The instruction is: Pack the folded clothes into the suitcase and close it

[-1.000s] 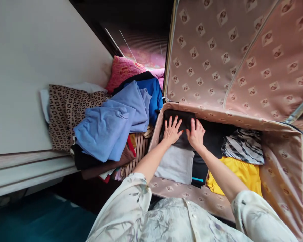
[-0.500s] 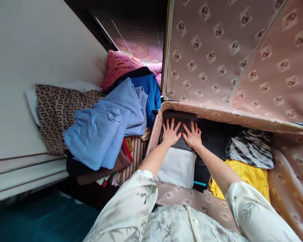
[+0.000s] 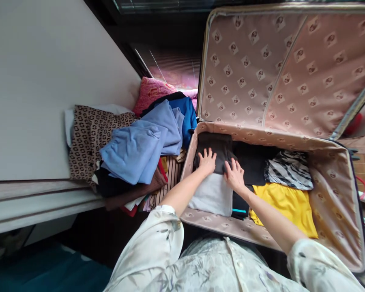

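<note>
My left hand (image 3: 207, 161) lies with its fingers spread on a folded dark grey garment (image 3: 214, 142) in the left end of the open suitcase (image 3: 349, 190). At the right edge of that garment is my right hand (image 3: 235, 174), its fingers apart and slightly bent, touching the cloth. A folded white cloth (image 3: 211, 194) lies just below, nearer my body. To the right are black clothes (image 3: 254, 162), a black-and-white striped garment (image 3: 289, 169) and a yellow garment (image 3: 282, 205), all inside the suitcase.
The patterned pink suitcase lid (image 3: 249, 69) stands raised at the back. On the left is a heap with light blue clothes (image 3: 134, 150), a brown patterned garment (image 3: 89, 142), a blue garment (image 3: 187, 117) and a pink pillow (image 3: 152, 93). A white panel (image 3: 42, 89) borders the left side.
My right hand has shifted from the top of the dark grey garment to its right edge, with its fingers bent more. The view has moved, showing more of the suitcase.
</note>
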`<state>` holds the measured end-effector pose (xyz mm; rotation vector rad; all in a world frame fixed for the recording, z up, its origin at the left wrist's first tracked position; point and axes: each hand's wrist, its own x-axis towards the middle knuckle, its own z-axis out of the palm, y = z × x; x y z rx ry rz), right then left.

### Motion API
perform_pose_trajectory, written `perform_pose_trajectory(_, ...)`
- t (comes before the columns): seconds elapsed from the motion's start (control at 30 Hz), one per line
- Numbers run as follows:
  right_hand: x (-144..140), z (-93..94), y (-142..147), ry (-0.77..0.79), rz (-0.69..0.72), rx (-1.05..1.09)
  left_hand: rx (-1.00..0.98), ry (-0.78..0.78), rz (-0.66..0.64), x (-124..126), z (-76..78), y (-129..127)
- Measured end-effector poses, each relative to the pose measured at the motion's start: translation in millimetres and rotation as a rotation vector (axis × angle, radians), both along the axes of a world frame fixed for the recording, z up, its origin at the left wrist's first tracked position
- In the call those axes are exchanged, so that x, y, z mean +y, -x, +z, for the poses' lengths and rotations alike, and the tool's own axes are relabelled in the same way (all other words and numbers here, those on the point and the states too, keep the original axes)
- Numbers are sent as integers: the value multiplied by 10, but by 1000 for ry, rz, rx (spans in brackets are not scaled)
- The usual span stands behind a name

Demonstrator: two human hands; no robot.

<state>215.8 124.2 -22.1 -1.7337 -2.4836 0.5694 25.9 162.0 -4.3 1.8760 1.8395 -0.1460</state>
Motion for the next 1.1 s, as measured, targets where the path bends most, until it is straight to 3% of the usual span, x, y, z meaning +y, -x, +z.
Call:
perform_pose_trajectory(0.13,-576,87,-396,112,-81,22,-54,46,8,-363,95,17)
perform_pose_trajectory(0.23,-754,143,-585,208,-142,133,-77,44,24,-464,135,62)
perform_pose_trajectory(0.43,-715,249,-526,418,-296,300,-40,-54,47,-449,118,22)
perform_pose_trajectory(0.67,-799,300,-444,506,-361,465,-49,-63,-9,-226,6,-17)
perform_pose_trajectory(0.87,-821,335,-655,495,-437,505,-53,-22,-52,-10,90,88)
perform_pose_trajectory(0.97,-736,325,-671,491,-457,500,-42,10,-88,-51,117,132)
perform_pose_trajectory(1.1,-670,275,-585,535,-420,533,70,56,-163,-217,16,137)
